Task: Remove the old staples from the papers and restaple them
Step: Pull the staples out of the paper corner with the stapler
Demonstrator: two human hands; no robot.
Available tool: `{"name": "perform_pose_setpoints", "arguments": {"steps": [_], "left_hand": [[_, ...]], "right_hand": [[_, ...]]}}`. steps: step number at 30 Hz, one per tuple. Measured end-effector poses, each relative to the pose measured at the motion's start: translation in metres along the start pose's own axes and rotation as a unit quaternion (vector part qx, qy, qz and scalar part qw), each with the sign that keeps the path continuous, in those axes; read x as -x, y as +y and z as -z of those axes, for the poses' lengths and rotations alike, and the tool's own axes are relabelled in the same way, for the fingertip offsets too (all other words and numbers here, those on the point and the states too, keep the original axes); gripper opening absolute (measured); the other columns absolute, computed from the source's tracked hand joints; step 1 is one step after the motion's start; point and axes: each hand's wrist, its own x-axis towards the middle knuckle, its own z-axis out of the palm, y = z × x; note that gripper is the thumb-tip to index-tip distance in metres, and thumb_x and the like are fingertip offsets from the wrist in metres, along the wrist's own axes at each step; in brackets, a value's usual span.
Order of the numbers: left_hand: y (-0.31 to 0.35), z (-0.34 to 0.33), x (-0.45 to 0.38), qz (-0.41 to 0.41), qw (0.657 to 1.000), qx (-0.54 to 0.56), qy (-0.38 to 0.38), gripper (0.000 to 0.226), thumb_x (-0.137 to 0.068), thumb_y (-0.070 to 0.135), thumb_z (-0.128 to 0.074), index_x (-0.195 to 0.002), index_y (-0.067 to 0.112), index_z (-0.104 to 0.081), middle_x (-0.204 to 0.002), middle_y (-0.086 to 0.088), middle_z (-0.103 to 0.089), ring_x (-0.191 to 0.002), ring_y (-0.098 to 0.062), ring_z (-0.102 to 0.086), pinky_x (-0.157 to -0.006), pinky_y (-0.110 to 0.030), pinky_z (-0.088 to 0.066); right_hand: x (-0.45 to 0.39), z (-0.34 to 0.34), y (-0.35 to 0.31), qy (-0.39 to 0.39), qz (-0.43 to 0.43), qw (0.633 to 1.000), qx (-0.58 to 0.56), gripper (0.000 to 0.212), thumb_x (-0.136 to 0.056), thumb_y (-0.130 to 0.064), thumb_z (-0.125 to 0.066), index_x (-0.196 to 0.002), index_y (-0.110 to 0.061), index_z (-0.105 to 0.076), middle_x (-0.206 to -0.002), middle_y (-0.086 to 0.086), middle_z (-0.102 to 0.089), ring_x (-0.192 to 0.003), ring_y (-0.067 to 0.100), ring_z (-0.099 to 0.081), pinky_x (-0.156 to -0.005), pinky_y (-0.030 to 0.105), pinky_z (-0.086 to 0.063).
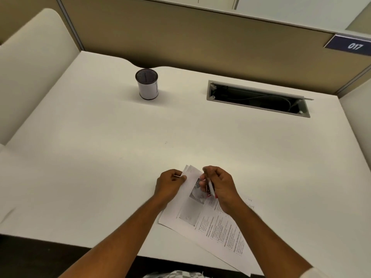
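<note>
A stack of printed papers (212, 227) lies at an angle on the white desk (140, 157), near its front edge. My left hand (170, 185) pinches the lifted top corner of the sheets. My right hand (220, 185) grips a small red and white tool (209, 190), probably a stapler or staple remover, and holds it against the same corner. The staple itself is too small to make out. My fingers hide most of the tool.
A black mesh pen cup (147, 84) with a white band stands at the back left. An open cable slot (259, 99) is set into the desk at the back right. Beige partition walls enclose the desk on three sides.
</note>
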Motion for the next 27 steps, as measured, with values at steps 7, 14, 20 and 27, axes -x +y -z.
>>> {"name": "perform_pose_setpoints", "arguments": {"steps": [7, 14, 20, 27], "left_hand": [[0.017, -0.017, -0.01, -0.002, 0.998, 0.035, -0.052, 0.011, -0.095, 0.025, -0.069, -0.102, 0.016, -0.068, -0.101, -0.007, -0.078, -0.091, -0.027, -0.075, -0.083, -0.044, -0.061], [0.018, -0.02, -0.016, 0.006, 0.996, 0.06, -0.067, 0.013, -0.093, 0.017, -0.068, -0.102, 0.025, -0.073, -0.099, -0.006, -0.079, -0.083, -0.025, -0.077, -0.074, -0.038, -0.061], [0.02, -0.019, -0.02, 0.005, 0.995, 0.074, -0.073, 0.027, -0.093, 0.011, -0.059, -0.1, 0.032, -0.074, -0.094, -0.006, -0.079, -0.081, -0.029, -0.077, -0.069, -0.038, -0.063], [0.015, -0.019, -0.023, -0.006, 0.996, 0.073, -0.059, 0.016, -0.096, 0.011, -0.06, -0.1, 0.022, -0.07, -0.091, -0.009, -0.079, -0.084, -0.034, -0.075, -0.079, -0.048, -0.062]], "right_hand": [[0.005, 0.01, 0.009, -0.037, 0.02, 0.973, 0.225, 0.028, -0.106, -0.047, -0.046, -0.101, -0.023, -0.059, -0.069, -0.004, -0.064, -0.062, 0.011, -0.055, -0.059, 0.027, -0.045], [0.005, 0.021, 0.009, -0.03, 0.032, 0.969, 0.242, 0.014, -0.104, -0.011, -0.042, -0.106, -0.012, -0.056, -0.08, 0.0, -0.073, -0.062, 0.0, -0.059, -0.063, 0.023, -0.047], [-0.002, 0.022, 0.01, -0.062, 0.118, 0.933, 0.334, 0.016, -0.104, -0.023, -0.056, -0.119, -0.026, -0.062, -0.112, -0.01, -0.07, -0.105, 0.009, -0.068, -0.09, 0.035, -0.059], [-0.008, 0.016, 0.015, -0.037, 0.198, 0.874, 0.442, 0.026, -0.102, -0.023, -0.057, -0.127, -0.03, -0.062, -0.126, -0.012, -0.064, -0.117, 0.01, -0.061, -0.098, 0.041, -0.054]]}}
